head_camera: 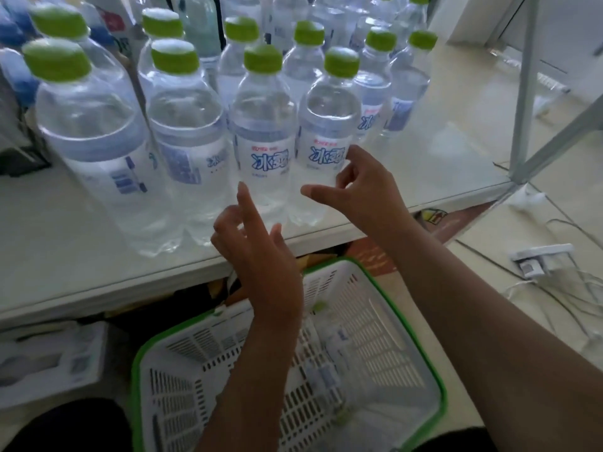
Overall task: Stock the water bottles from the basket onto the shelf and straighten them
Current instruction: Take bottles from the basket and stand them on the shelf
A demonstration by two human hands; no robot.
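Several clear water bottles with green caps stand in rows on the white shelf [424,177]. The front-right bottle [326,132] and the bottle left of it [264,135] stand upright near the shelf's front edge, labels facing me. My right hand [362,187] hovers just right of the front-right bottle, fingers spread, fingertips near its label. My left hand [261,252] is raised in front of the two bottles with fingers apart, holding nothing. Below the shelf sits a white basket with a green rim [421,337]; a bottle [329,363] lies inside it, partly hidden by my forearm.
A metal shelf post [525,89] rises at the right corner. A power strip [541,259] and white cables lie on the floor at right. White packaging [49,360] sits on the lower level at left. Blue-labelled bottles [16,31] stand at far left.
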